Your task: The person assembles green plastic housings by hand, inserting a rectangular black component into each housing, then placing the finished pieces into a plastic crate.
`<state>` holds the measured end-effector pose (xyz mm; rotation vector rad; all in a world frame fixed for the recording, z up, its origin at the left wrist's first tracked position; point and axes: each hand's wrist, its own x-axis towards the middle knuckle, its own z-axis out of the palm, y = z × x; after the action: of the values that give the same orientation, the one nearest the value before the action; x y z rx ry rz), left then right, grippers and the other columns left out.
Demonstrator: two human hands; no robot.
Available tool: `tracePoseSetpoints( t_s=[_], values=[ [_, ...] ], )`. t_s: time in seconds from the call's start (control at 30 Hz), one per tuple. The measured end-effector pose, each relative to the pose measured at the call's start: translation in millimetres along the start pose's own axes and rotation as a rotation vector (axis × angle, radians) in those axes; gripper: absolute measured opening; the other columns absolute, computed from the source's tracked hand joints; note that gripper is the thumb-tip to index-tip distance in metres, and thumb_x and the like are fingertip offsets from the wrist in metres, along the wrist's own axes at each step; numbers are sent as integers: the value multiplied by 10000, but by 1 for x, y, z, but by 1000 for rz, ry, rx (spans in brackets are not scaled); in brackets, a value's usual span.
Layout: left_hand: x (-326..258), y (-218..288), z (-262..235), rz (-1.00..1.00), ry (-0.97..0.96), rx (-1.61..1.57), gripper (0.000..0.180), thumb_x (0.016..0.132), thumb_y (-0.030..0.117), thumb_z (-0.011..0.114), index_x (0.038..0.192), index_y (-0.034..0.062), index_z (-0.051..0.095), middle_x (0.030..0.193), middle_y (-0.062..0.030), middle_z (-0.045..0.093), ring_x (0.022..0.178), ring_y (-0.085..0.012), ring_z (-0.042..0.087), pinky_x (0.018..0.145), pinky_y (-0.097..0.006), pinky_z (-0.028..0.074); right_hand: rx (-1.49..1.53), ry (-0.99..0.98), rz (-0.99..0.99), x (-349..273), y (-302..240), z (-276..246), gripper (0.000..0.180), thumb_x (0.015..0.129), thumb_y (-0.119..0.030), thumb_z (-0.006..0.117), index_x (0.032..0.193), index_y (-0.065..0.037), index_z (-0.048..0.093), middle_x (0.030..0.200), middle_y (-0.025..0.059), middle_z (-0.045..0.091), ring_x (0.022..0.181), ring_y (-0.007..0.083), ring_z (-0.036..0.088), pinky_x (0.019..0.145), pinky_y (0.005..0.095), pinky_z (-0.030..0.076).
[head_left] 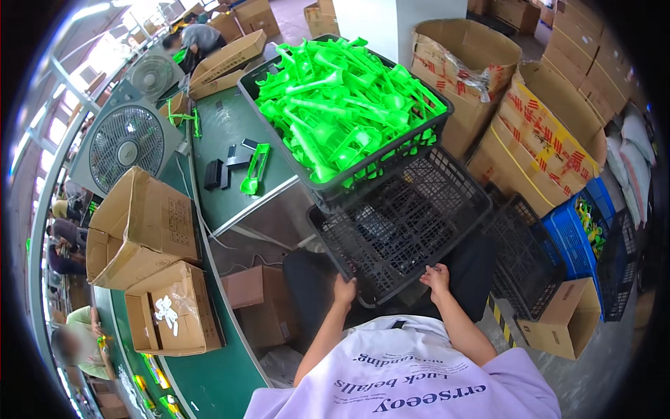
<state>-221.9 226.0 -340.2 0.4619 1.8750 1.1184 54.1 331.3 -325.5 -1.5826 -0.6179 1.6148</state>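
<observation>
A black plastic crate with a lattice floor rests tilted across my lap, with no parts visible in it. My left hand is closed on its near left rim. At the near right rim, my right hand has its fingers curled around the edge. Just beyond stands a second black crate, heaped with bright green plastic pieces, long and with scoop-like ends. It partly overhangs the far side of the crate I hold. One green piece lies on the green table next to small black blocks.
Left: a green-topped table, a grey box fan and open cardboard boxes. Right: tall cartons, another black crate, a blue crate and a small carton. Other people work at the far left.
</observation>
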Motion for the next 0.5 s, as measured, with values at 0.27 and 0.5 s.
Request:
tracePoseSetpoints(
  t_s=[0.27,0.5],
  values=[
    [73,219,-106,794,929,380,289,867,83,630,1110,-48,545,1055,-211,564,960,-358,568,880,-427,447,59,-81,140,1,-8,-24,194,892,-116,636,1019,-47,506,786,105,595,657,235,643,611,381,581],
    [136,297,-186,386,883,825,366,864,385,679,1075,87,653,1157,-139,571,1142,-327,505,915,-491,393,-194,-127,193,-16,-20,-13,106,858,-136,578,880,-35,604,712,103,636,579,217,641,531,355,564]
  ],
)
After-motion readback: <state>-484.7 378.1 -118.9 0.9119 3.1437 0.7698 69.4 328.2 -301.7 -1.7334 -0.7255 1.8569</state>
